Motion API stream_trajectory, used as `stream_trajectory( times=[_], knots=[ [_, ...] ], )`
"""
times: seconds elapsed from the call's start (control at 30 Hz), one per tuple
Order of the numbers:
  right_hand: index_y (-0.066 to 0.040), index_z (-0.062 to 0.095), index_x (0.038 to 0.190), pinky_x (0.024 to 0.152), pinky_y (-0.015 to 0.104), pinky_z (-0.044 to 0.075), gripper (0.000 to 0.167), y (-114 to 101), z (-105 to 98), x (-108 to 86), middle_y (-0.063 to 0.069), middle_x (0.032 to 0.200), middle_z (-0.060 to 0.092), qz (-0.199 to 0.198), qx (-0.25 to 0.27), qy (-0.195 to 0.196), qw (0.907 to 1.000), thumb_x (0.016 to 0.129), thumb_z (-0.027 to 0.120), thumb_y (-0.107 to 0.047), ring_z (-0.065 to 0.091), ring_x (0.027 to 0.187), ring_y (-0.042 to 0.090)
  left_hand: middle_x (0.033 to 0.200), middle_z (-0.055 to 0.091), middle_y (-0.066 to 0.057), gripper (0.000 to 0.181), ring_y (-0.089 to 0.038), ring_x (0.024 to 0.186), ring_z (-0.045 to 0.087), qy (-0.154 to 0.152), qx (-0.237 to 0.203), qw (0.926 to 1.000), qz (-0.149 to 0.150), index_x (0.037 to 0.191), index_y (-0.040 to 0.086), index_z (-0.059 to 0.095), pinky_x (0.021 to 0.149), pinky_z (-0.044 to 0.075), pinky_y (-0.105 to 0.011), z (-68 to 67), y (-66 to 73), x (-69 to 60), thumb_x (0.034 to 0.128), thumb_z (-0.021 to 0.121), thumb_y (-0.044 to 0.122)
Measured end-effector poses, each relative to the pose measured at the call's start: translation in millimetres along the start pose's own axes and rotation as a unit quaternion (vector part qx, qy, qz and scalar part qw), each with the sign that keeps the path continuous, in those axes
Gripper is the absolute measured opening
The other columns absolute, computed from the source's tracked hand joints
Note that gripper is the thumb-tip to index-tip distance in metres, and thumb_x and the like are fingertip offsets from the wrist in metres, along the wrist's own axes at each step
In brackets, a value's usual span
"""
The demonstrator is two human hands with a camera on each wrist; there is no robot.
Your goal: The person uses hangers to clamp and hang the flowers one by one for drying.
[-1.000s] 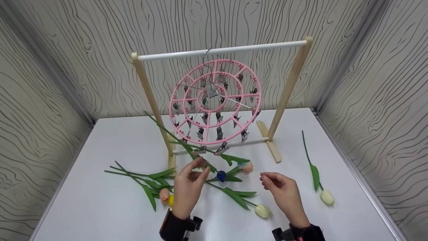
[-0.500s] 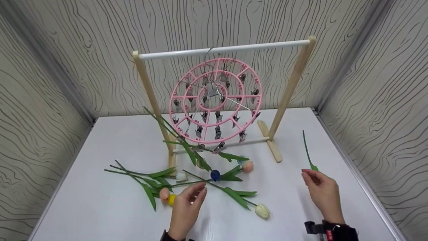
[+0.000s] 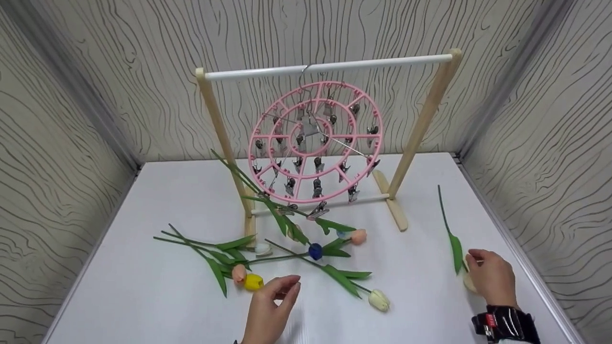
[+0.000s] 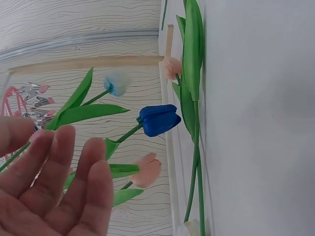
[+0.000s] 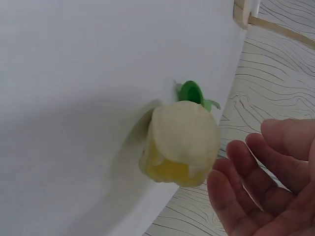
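Observation:
A cream-white tulip [image 3: 469, 283] with a green stem lies at the table's right side. Beside its bloom is my right hand [image 3: 495, 279], partly covering it; in the right wrist view the loosely bent fingers are near the bloom [image 5: 182, 135] without gripping it. My left hand [image 3: 267, 310] is over the front of the table, fingers loosely bent with nothing in them. Past those fingers, a blue tulip [image 4: 158, 120], a blue-and-white tulip [image 4: 117, 82] and a peach tulip [image 4: 146, 169] hang near the clips of a pink round hanger [image 3: 300, 177].
A wooden stand [image 3: 423, 124] with a white bar [image 3: 373, 64] carries the hanger and its metal clips. On the white table [image 3: 143, 296] lie a yellow tulip [image 3: 254, 282], another cream tulip [image 3: 379, 300], a peach one [image 3: 358, 237] and a pale one [image 3: 263, 248].
My right hand has moved right to the cream tulip at the table's right side. My left hand has withdrawn from the hanging blue tulip toward the front.

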State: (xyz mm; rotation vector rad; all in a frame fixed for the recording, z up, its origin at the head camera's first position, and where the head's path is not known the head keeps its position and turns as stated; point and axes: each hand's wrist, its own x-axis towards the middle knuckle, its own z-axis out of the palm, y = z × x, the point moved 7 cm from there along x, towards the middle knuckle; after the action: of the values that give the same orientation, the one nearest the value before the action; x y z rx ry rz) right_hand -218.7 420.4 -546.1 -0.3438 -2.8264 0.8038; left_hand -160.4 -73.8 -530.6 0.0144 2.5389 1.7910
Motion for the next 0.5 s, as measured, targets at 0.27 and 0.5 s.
stream_trajectory(
  times=[0.27, 0.5],
  knots=[
    [0.020, 0.061, 0.119, 0.081, 0.061, 0.051, 0.038, 9.7, 14.5, 14.2, 0.037, 0.111, 0.065, 0.011, -0.039, -0.067, 0.9969, 0.102, 0.058, -0.014, 0.061, 0.101, 0.055, 0.093, 0.072, 0.008, 0.014, -0.009, 0.082, 0.066, -0.044, -0.013, 0.9989, -0.006, 0.109, 0.012, 0.077, 0.078, 0.057, -0.028, 15.1, 3.8, -7.5, 0.0985, 0.071, 0.019],
    [0.022, 0.061, 0.116, 0.070, 0.055, 0.055, 0.046, 12.6, 23.5, 22.0, 0.035, 0.101, 0.067, 0.029, -0.049, -0.090, 0.9943, 0.099, 0.064, -0.021, 0.066, 0.086, 0.047, 0.094, 0.072, 0.007, 0.013, -0.007, 0.082, 0.064, -0.100, -0.026, 0.9947, 0.006, 0.109, 0.013, 0.077, 0.077, 0.057, -0.026, 34.8, 9.2, -17.8, 0.0993, 0.070, 0.018]
  ],
)
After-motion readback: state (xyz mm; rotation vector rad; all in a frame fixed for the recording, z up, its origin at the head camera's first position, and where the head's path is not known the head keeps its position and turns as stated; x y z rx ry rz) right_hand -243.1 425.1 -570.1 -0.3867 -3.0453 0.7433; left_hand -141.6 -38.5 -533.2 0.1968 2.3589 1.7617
